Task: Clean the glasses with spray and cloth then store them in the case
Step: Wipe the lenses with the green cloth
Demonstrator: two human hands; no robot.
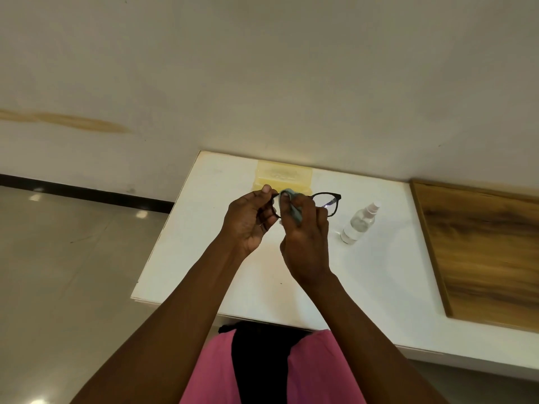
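wiping stage, frame centre.
left hand point(250, 220) pinching glasses point(326, 204); right hand point(306, 228) gripping cloth point(287, 195) on lens. spray point(360, 223) standing right; case point(283, 176) behind, storing pending.

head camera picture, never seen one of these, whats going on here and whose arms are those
There is no machine here. The camera sits on a person's head and looks down, so the arms belong to the wearer. The left hand pinches the black glasses at one end of the frame. The right hand holds a pale blue cloth against one lens. On the white table stands a clear spray bottle to the right of the hands. Behind the hands lies a yellowish case, seemingly closed.
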